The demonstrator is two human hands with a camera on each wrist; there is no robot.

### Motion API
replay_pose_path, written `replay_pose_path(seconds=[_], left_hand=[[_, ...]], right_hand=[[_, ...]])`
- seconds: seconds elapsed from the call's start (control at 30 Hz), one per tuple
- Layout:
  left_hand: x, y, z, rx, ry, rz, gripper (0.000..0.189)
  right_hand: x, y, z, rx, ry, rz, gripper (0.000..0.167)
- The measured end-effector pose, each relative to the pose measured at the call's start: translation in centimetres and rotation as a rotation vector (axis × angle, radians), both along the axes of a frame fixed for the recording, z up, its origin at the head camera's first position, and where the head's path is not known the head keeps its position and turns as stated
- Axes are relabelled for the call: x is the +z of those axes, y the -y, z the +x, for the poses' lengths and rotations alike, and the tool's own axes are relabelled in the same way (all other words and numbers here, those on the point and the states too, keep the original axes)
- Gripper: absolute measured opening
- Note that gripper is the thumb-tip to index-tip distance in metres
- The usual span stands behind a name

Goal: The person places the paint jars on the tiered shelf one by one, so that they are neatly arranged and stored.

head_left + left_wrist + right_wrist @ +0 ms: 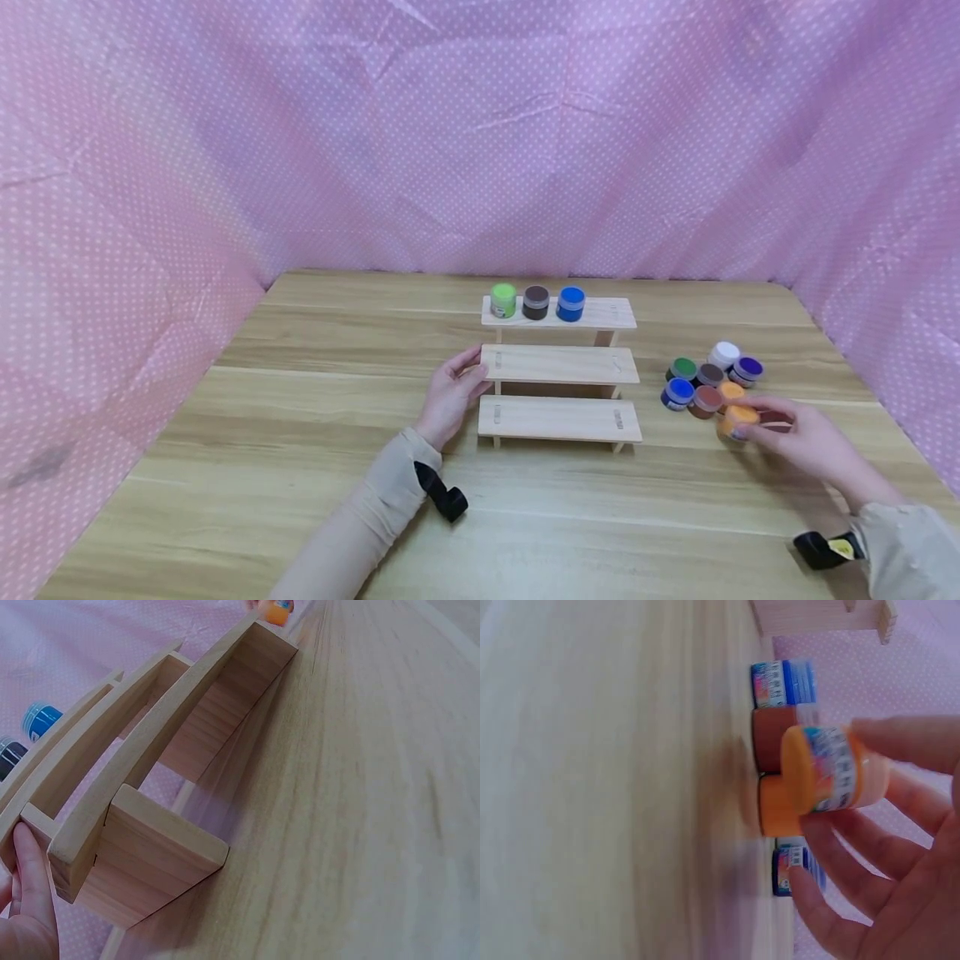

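Note:
A three-tier wooden display stand (558,364) stands mid-table. My left hand (448,394) holds the left end of its middle shelf, and in the left wrist view its fingers (31,870) lie against the wood. On the top shelf sit a light green paint jar (503,301), a dark brown one (536,302) and a blue one (571,304). At the right, my right hand (806,437) pinches an orange paint jar (832,769) between thumb and fingers. It is raised off the table, beside a second orange jar (778,806) and a reddish-brown jar (771,741).
Also in the right-hand cluster are a dark blue jar (678,394), a green jar (682,370), a dark brown jar (709,375), a white jar (724,355) and a purple jar (746,372). Pink dotted cloth (450,150) hangs around the wooden table (247,467).

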State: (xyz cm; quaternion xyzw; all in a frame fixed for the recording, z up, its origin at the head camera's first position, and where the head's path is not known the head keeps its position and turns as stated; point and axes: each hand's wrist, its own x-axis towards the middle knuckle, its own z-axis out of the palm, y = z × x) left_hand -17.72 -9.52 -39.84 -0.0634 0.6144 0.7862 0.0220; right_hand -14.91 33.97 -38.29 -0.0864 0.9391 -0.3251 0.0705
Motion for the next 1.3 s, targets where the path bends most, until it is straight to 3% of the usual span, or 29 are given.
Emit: replay_pose_path(seconds=[0.43,0.63,0.87,1.03,1.3], left_hand=[[0.0,0.0,0.0,-0.003,0.009,0.004,0.045],[-0.2,-0.1,0.2,-0.002,-0.004,0.012,0.045],[0.0,0.0,0.1,0.008,0.0,0.02,0.045],[-0.1,0.1,0.0,0.005,-0.01,0.026,0.045],[-0.1,0.0,0.0,0.007,0.0,0.027,0.046]], right_hand=[[1.0,1.8,0.7,-0.096,-0.111,-0.281,0.037],[1.0,3.4,0.7,-0.049,-0.192,-0.357,0.035],[2.0,5.6,-0.1,-0.05,-0.151,-0.403,0.033],[2.4,7.2,-0.8,-0.028,-0.173,-0.487,0.031],[3.0,9.6,-1.9,-0.01,-0.197,-0.538,0.031]])
